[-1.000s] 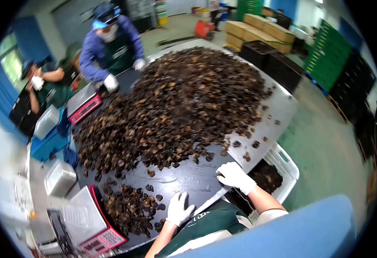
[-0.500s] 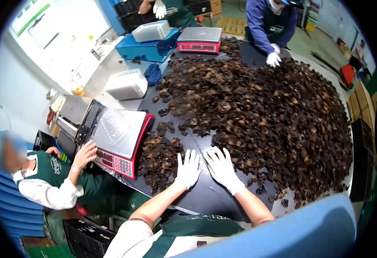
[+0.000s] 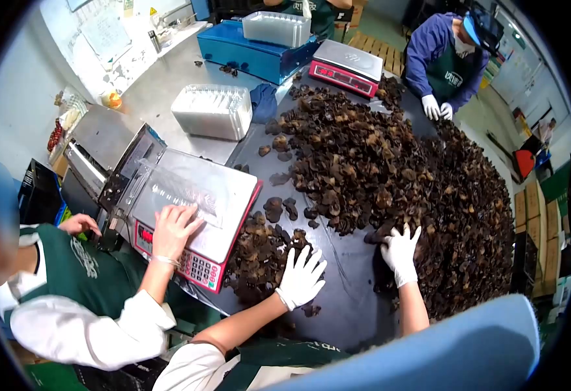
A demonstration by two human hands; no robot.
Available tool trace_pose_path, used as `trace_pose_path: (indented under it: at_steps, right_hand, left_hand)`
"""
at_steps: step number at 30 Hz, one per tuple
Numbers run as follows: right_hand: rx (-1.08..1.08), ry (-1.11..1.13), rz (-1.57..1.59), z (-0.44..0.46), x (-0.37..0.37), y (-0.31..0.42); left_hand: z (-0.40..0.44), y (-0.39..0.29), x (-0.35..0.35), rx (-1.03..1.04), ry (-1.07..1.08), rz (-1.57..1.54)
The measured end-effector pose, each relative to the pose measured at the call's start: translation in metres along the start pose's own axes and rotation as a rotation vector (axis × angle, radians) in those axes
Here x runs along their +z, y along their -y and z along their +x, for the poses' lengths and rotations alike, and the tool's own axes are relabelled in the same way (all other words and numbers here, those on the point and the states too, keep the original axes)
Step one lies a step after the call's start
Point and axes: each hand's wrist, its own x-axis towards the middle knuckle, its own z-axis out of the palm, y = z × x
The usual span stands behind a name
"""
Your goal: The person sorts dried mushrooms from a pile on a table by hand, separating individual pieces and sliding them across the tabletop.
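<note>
My left hand [image 3: 301, 279], in a white glove, rests with spread fingers at the right edge of a small pile of dark dried pieces [image 3: 256, 253]. My right hand [image 3: 401, 255], gloved too, has its fingers apart and touches the near left edge of the large pile [image 3: 389, 169] of the same dark pieces. Bare dark table surface [image 3: 357, 287] shows between my hands. Left of the small pile stands a red-rimmed scale [image 3: 230, 189] with a clear plastic tray [image 3: 184, 195] on its plate. A co-worker's bare hand [image 3: 176, 228] reaches onto that tray.
Stacked clear trays [image 3: 214, 112] stand beyond the scale, beside a blue cloth [image 3: 263, 102]. Further back are a blue box [image 3: 253, 55] and a second scale [image 3: 347, 65]. Another co-worker [image 3: 447, 62] has gloved hands at the far edge of the large pile.
My hands, side by side on the table earlier, have moved apart, left to the small pile and right to the large one. A tray and the co-worker's hand are now on the scale plate.
</note>
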Motion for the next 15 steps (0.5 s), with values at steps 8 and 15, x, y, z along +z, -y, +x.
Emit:
trace_pose_path:
  at_steps: [8, 15]
  right_hand:
    - [-0.618, -0.419, 0.246, 0.136, -0.063, 0.159]
    - [-0.661, -0.517, 0.238, 0.261, 0.004, 0.296]
  left_hand:
    - [0.025, 0.073, -0.020, -0.258, -0.161, 0.011]
    - [0.043, 0.089, -0.020, -0.307, -0.248, -0.087]
